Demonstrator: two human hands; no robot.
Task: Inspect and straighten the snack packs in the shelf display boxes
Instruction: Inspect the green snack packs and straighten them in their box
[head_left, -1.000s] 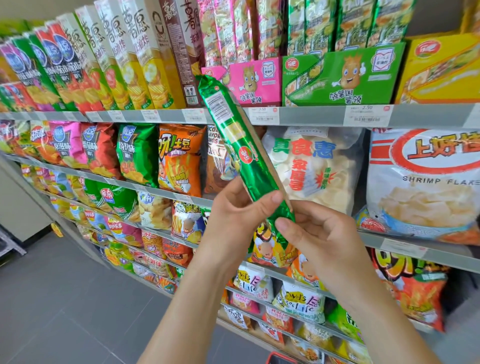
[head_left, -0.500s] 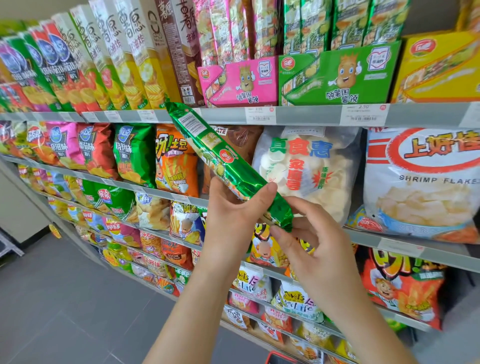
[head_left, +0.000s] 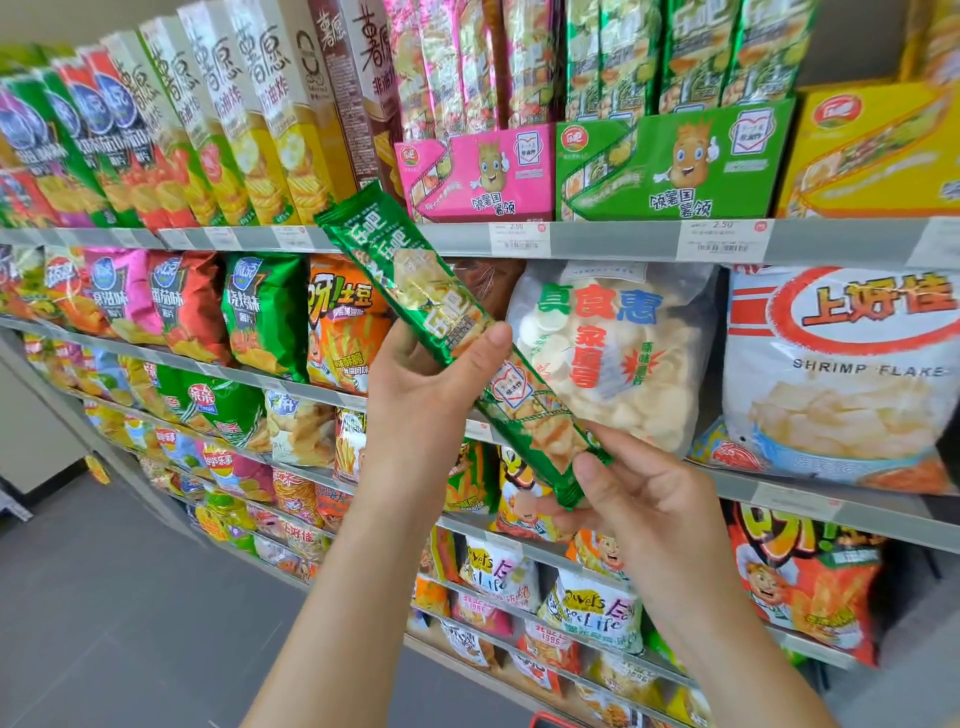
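A long green snack pack (head_left: 415, 291) slants from upper left to lower right in front of the shelves, its printed front facing me. My left hand (head_left: 426, 395) grips its middle, thumb across the front. My right hand (head_left: 634, 499) pinches its lower end between thumb and fingers. On the top shelf stand a green display box (head_left: 675, 166) and a pink display box (head_left: 478, 176), each with upright packs of its own colour behind the front panel.
A yellow display box (head_left: 872, 156) sits right of the green one. Tall chip boxes (head_left: 249, 130) line the top shelf's left. Large bags of white crackers (head_left: 613, 353) and shrimp flakes (head_left: 841, 374) fill the shelf behind my hands. Grey floor (head_left: 104, 597) lies lower left.
The green pack has tilted further to the left and turned over, from its barcode back to its printed front. Both hands kept hold of it.
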